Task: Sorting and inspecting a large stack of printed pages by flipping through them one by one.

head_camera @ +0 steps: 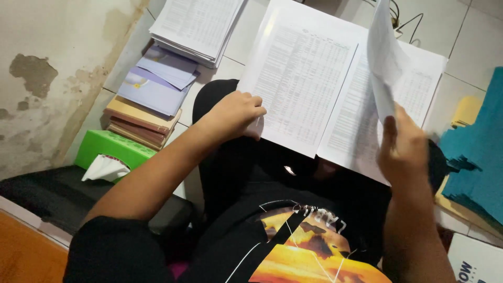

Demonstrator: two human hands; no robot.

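White floor tiles [474,36] and a stained, peeling wall [47,68] frame a person seated on the floor with printed sheets spread across a dark-trousered lap. Their left hand [234,113] is curled shut on the near left corner of a stack of printed tables [304,78], thumb and fingers pinching the paper's edge. Their right hand [402,144] is raised beside the stack's right half, fingers together around the lower end of a single lifted sheet [382,63], which stands nearly upright and blurred above the hand (whether the thumb presses it from behind cannot be made out). Under that sheet lies a second printed page [419,84], just right of the stack and touching it.

Beyond the left hand, farther out on the tiles, sits another pile of printed paper [196,26], with lavender folders [157,78] overlapping its near edge and brown books [139,123] stacked beneath them. Left of the forearm stands a green tissue box [110,147], a white tissue poking from its top. To the outer side of the right hand lies a fan of teal paper sheets [479,157] over yellowish ones. Cables [406,18] trail across the tiles beyond the lifted sheet. A black shirt with an orange print fills the foreground.
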